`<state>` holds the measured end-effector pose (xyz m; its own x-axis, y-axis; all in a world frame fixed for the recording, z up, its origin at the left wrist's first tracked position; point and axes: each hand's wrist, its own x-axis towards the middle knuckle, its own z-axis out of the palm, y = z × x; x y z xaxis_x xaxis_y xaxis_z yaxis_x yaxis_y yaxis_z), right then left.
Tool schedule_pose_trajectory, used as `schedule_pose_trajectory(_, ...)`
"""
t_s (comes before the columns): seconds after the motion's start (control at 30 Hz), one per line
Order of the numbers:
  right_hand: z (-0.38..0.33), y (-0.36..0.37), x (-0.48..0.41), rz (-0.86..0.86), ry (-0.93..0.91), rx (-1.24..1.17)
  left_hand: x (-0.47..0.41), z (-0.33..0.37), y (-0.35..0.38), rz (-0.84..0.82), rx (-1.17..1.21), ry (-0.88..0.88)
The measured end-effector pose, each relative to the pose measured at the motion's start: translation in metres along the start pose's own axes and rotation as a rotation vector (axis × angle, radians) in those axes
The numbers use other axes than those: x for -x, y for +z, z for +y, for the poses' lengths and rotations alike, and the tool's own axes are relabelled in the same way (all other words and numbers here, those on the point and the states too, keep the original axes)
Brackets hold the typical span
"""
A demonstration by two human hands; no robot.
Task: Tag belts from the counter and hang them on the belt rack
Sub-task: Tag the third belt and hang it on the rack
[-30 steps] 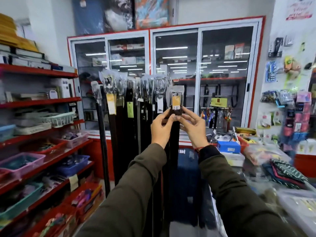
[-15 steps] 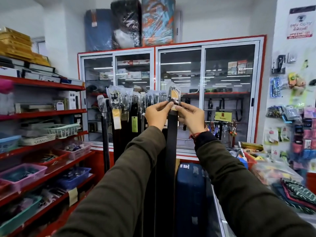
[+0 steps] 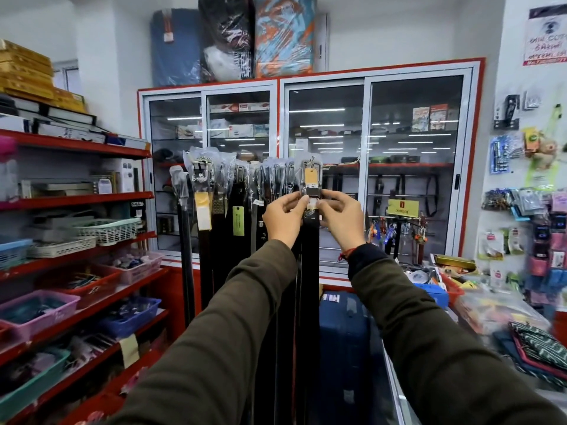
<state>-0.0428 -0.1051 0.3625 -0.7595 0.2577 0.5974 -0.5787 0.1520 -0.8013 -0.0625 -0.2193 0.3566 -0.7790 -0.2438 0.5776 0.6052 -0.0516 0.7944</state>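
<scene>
A black belt (image 3: 310, 250) in a clear plastic sleeve hangs upright at the right end of a row of hanging belts (image 3: 233, 191) on the belt rack. Its metal buckle carries a yellow paper tag (image 3: 310, 177). My left hand (image 3: 283, 216) and my right hand (image 3: 342, 217) pinch the belt from either side just under the buckle, fingertips almost touching. The rack's bar or hooks are hidden behind the buckles and plastic. Other belts in the row carry yellow and green tags.
Red shelves (image 3: 76, 200) with baskets of small goods run along the left. A glass-fronted cabinet (image 3: 368, 167) stands behind the rack. A blue suitcase (image 3: 343, 338) sits below, right of the belts. The cluttered counter (image 3: 478, 302) and hanging packets fill the right side.
Both hands have carried the belt's buckle end up and toward the row of hanging belts. The view has tilted upward. My grip sits just below the buckle as before.
</scene>
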Motion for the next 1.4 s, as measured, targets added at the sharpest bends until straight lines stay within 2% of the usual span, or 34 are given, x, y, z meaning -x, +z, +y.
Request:
schedule_pose_trajectory(0.13,0.018,0.005,-0.002,0.074,-0.256,0.183,0.004,-0.008,-0.003,-0.015,-0.234,0.188)
schedule_pose_trajectory(0.27,0.038,0.006,-0.012,-0.011,-0.498,0.430,-0.003,-0.020,-0.016,-0.082,-0.539,0.452)
schedule_pose_trajectory(0.4,0.053,0.014,-0.024,-0.054,-0.625,0.600,-0.019,-0.032,-0.030,-0.187,-0.802,0.677)
schedule_pose_trajectory(0.5,0.061,0.021,-0.035,-0.055,-0.639,0.639,-0.035,-0.037,-0.034,-0.259,-0.970,0.794)
schedule_pose_trajectory(0.73,0.073,0.033,-0.056,-0.178,-0.577,0.718,-0.058,-0.047,-0.041,-0.256,-1.111,0.727)
schedule_pose_trajectory(0.93,0.081,0.041,-0.055,-0.112,-0.557,0.740,-0.058,-0.046,-0.043,-0.234,-1.183,0.691)
schedule_pose_trajectory(1.17,0.072,0.069,-0.031,0.160,-0.683,0.786,-0.048,-0.031,-0.079,-0.064,-1.228,0.792)
schedule_pose_trajectory(1.3,0.055,0.101,-0.016,0.125,-0.759,0.746,-0.048,-0.016,-0.122,0.070,-1.263,0.858)
schedule_pose_trajectory(1.4,0.042,0.126,-0.008,0.042,-0.804,0.655,-0.048,-0.011,-0.154,0.126,-1.202,0.856)
